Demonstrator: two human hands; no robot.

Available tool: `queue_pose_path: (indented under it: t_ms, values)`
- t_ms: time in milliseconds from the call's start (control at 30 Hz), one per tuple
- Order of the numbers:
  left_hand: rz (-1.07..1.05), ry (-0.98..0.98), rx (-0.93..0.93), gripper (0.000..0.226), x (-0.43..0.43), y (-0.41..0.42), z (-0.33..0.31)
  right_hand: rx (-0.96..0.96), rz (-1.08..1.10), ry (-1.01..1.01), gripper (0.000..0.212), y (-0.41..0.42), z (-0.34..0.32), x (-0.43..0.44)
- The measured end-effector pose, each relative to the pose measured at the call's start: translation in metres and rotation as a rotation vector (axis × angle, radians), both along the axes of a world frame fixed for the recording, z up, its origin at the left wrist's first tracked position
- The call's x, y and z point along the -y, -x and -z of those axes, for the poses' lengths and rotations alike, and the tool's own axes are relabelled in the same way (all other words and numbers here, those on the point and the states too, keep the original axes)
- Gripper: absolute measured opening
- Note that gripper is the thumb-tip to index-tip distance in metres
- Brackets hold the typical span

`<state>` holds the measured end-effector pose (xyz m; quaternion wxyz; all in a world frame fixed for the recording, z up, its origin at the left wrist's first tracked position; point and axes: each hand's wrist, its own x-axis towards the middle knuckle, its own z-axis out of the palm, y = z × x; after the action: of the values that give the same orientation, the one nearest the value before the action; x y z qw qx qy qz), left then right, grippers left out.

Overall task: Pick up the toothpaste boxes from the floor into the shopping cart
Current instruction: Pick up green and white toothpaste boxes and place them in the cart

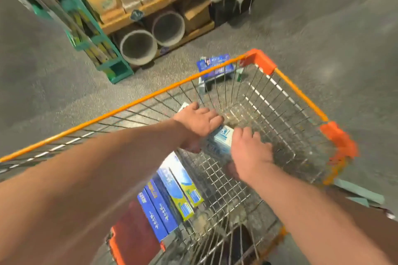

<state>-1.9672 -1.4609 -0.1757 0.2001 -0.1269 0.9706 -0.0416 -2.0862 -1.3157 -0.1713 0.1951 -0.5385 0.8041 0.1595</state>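
Several toothpaste boxes [170, 196] lie in shopping cart [137, 101] near you; your left hand [198, 123] and right hand [249, 153] grip pale box [223, 139], fingers curled, low inside cart; blue boxes [213, 65] on floor [323, 38] beyond cart left to fetch

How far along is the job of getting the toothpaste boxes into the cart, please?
Done: a row of boxes already lies in the shopping cart. In hand: the left hand and right hand hold a pale bundle low inside it. Left: blue boxes on the floor beyond the far end.
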Motion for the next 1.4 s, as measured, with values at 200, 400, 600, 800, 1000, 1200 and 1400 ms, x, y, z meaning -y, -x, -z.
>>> queue_pose_path:
  t_ms: [200,400,600,800,1000,1200,1400]
  values:
    - [0.052,-0.041,0.087,0.063,0.015,-0.008,0.11,-0.022,0.045,0.107,0.026,-0.014,0.127,0.015]
    - [0.151,-0.063,0.138,0.069,0.008,-0.024,0.17,0.167,0.145,0.027,0.027,-0.042,0.209,0.001]
    - [0.191,-0.114,0.172,0.063,0.002,-0.04,0.198,0.245,0.137,-0.089,0.05,-0.075,0.218,-0.023]
    - [0.212,-0.167,0.091,0.064,0.01,-0.056,0.218,0.157,0.197,-0.087,0.082,-0.091,0.212,-0.021]
    - [0.148,-0.275,0.243,0.101,0.023,-0.048,0.192,0.267,0.138,-0.002,0.092,-0.089,0.203,-0.019]
    - [0.108,-0.228,0.316,0.104,0.018,-0.056,0.187,0.274,0.083,-0.023,0.067,-0.088,0.201,-0.017]
    - [-0.023,-0.267,0.38,0.121,0.011,-0.051,0.169,0.198,-0.012,-0.176,0.06,-0.077,0.2,-0.008]
